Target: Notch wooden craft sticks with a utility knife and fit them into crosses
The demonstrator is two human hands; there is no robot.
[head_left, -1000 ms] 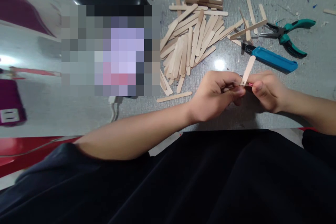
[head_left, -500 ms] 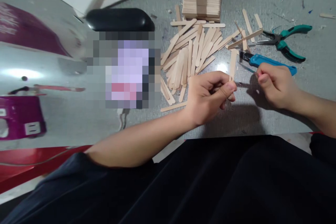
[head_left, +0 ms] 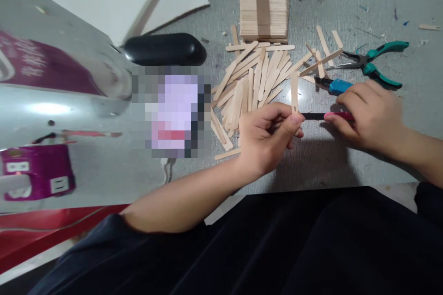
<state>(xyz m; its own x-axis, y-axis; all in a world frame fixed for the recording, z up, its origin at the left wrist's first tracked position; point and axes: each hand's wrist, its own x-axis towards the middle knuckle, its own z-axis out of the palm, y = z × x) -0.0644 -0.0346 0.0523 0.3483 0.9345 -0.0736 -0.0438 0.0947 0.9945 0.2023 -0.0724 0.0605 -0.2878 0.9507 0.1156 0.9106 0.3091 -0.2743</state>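
Observation:
My left hand [head_left: 272,136] pinches a wooden craft stick [head_left: 294,90] between thumb and fingers, its free end pointing up. A small slot shows in the stick just above my thumb. Closed around a slim pink-handled tool [head_left: 314,116], my right hand [head_left: 367,113] points its dark, straight shaft at that slotted part. The tool looks like a small file; its tip meets the stick or sits right by my left fingertips. Behind my right hand lies a blue utility knife [head_left: 339,86], partly covered by the fingers.
Loose craft sticks [head_left: 238,87] lie heaped behind my left hand, below a banded stack [head_left: 247,11]. Crossed stick pieces [head_left: 320,62] and green-handled pliers [head_left: 367,62] sit at the back right. Leftward are a black case [head_left: 164,49], a blurred-out phone and a purple power strip [head_left: 38,170].
My right hand has moved a little and turned the pink-handled file level, bringing its shaft to the stick. My left hand has shifted slightly left, and the camera view has tilted.

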